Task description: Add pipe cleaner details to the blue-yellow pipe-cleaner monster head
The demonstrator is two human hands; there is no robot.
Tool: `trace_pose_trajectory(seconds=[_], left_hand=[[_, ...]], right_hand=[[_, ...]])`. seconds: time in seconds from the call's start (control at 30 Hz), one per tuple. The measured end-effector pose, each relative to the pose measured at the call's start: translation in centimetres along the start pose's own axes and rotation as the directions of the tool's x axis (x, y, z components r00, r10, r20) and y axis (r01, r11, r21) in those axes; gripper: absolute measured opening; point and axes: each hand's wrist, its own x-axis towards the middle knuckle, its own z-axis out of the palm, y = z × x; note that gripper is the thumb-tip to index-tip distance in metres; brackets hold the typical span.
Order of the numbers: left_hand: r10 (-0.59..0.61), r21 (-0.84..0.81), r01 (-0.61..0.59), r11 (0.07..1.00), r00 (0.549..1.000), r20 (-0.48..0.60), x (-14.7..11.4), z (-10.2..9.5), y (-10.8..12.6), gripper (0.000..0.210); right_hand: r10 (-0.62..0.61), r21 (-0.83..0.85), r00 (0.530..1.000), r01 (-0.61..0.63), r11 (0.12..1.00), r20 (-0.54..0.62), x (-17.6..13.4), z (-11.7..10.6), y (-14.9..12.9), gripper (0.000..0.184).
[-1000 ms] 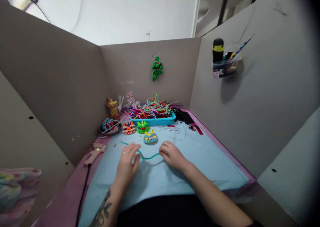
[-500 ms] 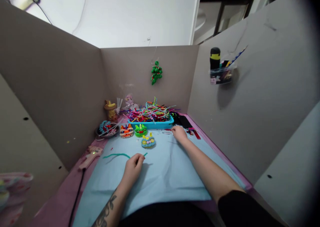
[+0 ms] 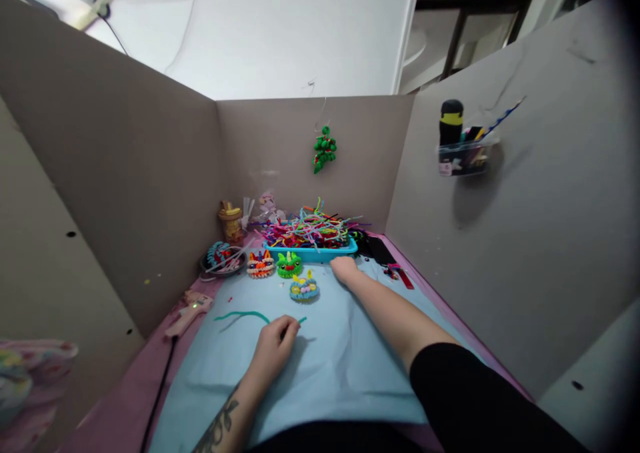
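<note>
My left hand (image 3: 275,343) is closed on a green pipe cleaner (image 3: 243,314). Its long end lies out to the left over the blue cloth, and a short tip pokes out on the right. At the front edge of the blue tray, my right hand (image 3: 345,270) is curled down toward the cloth with its fingers together; whatever they hold, if anything, is hidden. Between the hands and slightly farther back sits a blue-and-yellow pipe-cleaner figure (image 3: 304,289). Behind it stand a green figure (image 3: 289,265) and an orange-and-white one (image 3: 261,265).
Many coloured pipe cleaners fill the blue tray (image 3: 310,253). A dark bowl (image 3: 235,267) and a pink corded tool (image 3: 189,314) lie at left. At right are a black phone-like slab (image 3: 379,250) and a red strip (image 3: 405,279). Grey panels (image 3: 300,133) enclose three sides.
My right hand has moved left along the tray's front, over the slim tools that lay there. My left hand keeps the green pipe cleaner. The whole view has shifted slightly.
</note>
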Motion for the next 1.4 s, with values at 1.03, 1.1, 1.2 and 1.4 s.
trace_pose_trajectory(seconds=[1.03, 1.1, 1.2, 1.4], left_hand=[[0.002, -0.22, -0.049, 0.974, 0.978, -0.209, 2.8, 1.6, -1.2, 0.019], [0.01, -0.239, -0.053, 0.97, 0.984, -0.179, 2.7, 1.6, -1.1, 0.019], [0.02, -0.25, -0.06, 0.966, 0.987, -0.16, 2.6, 1.5, -0.9, 0.018], [0.037, -0.205, -0.077, 0.976, 0.981, -0.19, 2.5, 1.2, -0.7, 0.017]], right_hand=[[-0.084, 0.652, 0.755, 0.612, 0.448, -0.651, -12.0, 0.5, -9.1, 0.028], [-0.065, 0.678, 0.761, 0.611, 0.408, -0.646, -12.1, 0.4, -9.1, 0.024], [-0.039, 0.701, 0.761, 0.616, 0.36, -0.648, -12.1, 0.4, -9.3, 0.02], [-0.014, 0.739, 0.779, 0.6, 0.305, -0.627, -12.0, 0.3, -9.6, 0.014]])
